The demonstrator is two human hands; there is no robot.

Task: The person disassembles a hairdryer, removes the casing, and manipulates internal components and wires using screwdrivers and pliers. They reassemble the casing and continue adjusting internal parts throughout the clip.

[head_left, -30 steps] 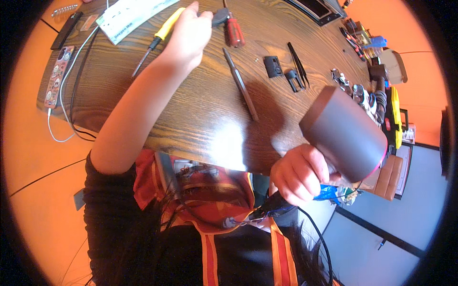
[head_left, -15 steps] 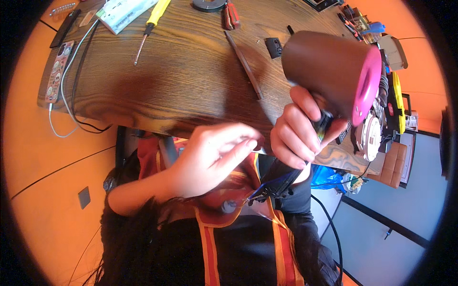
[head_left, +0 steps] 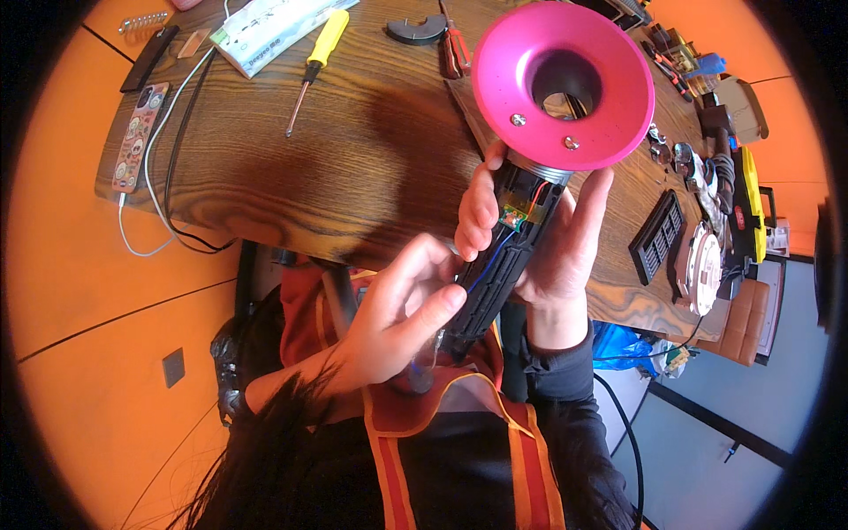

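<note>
A hair dryer [head_left: 609,97] with a pink ring-shaped end is held up over the table's front edge, that end turned toward me. Its handle [head_left: 503,274] stands bare of its shell: black inner parts, a small green circuit board [head_left: 513,218] and a thin blue wire show. My right hand [head_left: 565,256] cradles the handle from behind, fingers round its left side and thumb up along the right. My left hand [head_left: 397,309] is at the handle's lower left, bent fingers and thumb tip closed against its edge beside the blue wire. The fingertips' exact hold is partly hidden.
On the wooden table [head_left: 353,150] lie a yellow-handled screwdriver [head_left: 329,40], a red-handled tool [head_left: 455,53], a black curved piece [head_left: 417,31], a patterned phone-like strip [head_left: 140,137] with a white cable, a black slotted panel [head_left: 658,237] and a round pale device [head_left: 702,265].
The hair dryer has turned so its pink end faces me. My right hand has shifted behind the handle, and my left hand has come up against it. The view has shifted slightly.
</note>
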